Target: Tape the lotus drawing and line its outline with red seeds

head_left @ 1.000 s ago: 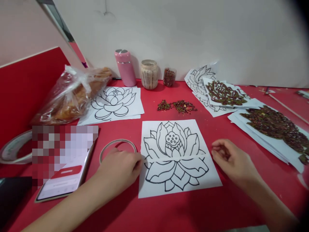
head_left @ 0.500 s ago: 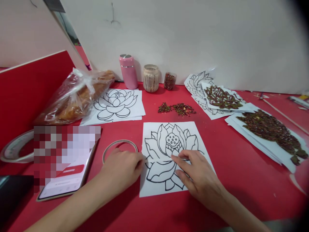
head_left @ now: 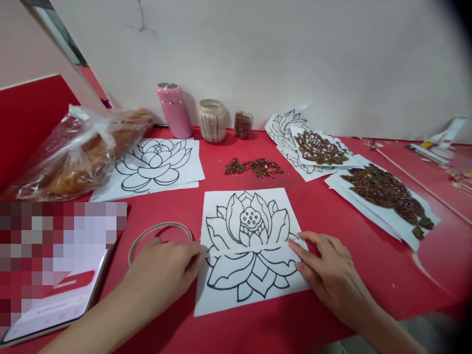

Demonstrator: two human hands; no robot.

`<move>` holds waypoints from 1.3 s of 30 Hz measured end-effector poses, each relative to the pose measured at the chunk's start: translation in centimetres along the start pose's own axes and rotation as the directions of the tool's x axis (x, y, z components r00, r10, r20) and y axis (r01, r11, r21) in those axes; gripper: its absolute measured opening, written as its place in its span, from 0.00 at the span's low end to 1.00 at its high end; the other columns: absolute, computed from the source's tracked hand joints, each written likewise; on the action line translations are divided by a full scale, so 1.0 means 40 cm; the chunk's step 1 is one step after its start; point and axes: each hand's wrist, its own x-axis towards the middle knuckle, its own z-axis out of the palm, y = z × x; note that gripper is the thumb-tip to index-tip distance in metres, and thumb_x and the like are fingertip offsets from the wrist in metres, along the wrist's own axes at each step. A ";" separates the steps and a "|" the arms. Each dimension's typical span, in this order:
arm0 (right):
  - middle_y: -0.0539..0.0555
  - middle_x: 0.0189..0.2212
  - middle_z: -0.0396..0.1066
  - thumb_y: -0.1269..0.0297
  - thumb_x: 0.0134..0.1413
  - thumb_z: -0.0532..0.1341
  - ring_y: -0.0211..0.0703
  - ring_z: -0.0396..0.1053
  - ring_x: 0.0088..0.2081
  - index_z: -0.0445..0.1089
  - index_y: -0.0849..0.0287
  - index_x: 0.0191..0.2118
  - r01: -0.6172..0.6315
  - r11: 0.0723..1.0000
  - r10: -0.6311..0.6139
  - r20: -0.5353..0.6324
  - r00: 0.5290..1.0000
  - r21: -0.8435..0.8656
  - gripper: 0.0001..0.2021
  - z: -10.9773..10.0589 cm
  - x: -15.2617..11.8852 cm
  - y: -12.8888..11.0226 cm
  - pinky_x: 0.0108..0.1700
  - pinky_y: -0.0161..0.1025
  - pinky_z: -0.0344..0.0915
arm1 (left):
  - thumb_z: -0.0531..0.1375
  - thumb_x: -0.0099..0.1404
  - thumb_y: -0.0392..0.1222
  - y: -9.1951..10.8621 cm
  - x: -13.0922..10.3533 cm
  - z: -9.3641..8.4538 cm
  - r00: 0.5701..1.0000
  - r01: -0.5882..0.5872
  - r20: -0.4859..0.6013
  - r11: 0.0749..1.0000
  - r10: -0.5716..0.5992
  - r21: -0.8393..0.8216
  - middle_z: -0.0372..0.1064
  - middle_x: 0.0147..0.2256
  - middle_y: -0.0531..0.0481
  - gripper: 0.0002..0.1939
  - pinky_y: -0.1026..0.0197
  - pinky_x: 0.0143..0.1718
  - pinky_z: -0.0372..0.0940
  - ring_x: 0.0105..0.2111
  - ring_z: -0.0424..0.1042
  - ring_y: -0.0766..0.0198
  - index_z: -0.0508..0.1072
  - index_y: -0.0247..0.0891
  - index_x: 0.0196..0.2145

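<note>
A white sheet with a black lotus drawing [head_left: 254, 275] lies flat on the red table, and a pale band crosses its middle. My left hand [head_left: 167, 260] is closed at the sheet's left edge, thumb and forefinger pressed together; what is between them is hidden. Partly behind that hand is a tape roll [head_left: 162, 226], lying on its side. My right hand [head_left: 332, 268] touches the sheet's right edge at the end of the band, its fingers apart and holding nothing.
At the left are a phone [head_left: 73, 290] and a plastic bag [head_left: 99, 152]. Behind stand a pink bottle [head_left: 175, 113], a jar [head_left: 212, 122] and a cup of seeds [head_left: 242, 125]. Loose seeds [head_left: 263, 167] and seed-covered sheets [head_left: 387, 196] lie farther right.
My right hand has slid from the drawing's middle to the sheet's right edge. My left hand stays at the left edge. The whole view has shifted, so most things appear farther left.
</note>
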 end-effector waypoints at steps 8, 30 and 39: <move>0.58 0.49 0.59 0.62 0.52 0.53 0.52 0.57 0.47 0.64 0.54 0.50 -0.068 0.993 0.062 -0.062 0.996 -0.094 0.18 0.005 -0.023 0.034 0.45 0.49 0.56 | 0.45 0.61 0.42 -0.005 0.001 0.009 1.000 0.000 -0.001 1.000 0.000 0.003 0.68 0.19 0.51 0.17 0.61 0.22 0.43 0.19 0.64 0.63 0.68 0.41 0.22; 0.53 0.28 0.60 0.66 0.54 0.52 0.38 0.55 0.28 0.64 0.56 0.48 0.295 0.934 -0.304 0.014 0.953 0.200 0.15 0.039 0.138 -0.162 0.29 0.36 0.53 | 0.44 0.62 0.39 0.018 -0.006 -0.024 0.998 0.028 0.062 0.997 -0.024 -0.067 0.70 0.21 0.50 0.16 0.61 0.24 0.46 0.23 0.68 0.62 0.69 0.39 0.25; 0.55 0.30 0.62 0.66 0.56 0.51 0.40 0.60 0.30 0.62 0.58 0.51 0.184 0.981 -0.184 0.001 0.983 0.065 0.17 0.012 0.031 -0.012 0.32 0.38 0.57 | 0.44 0.61 0.40 0.015 -0.006 -0.023 0.999 0.023 0.046 0.997 -0.020 -0.069 0.69 0.20 0.50 0.16 0.61 0.24 0.46 0.20 0.65 0.64 0.68 0.39 0.23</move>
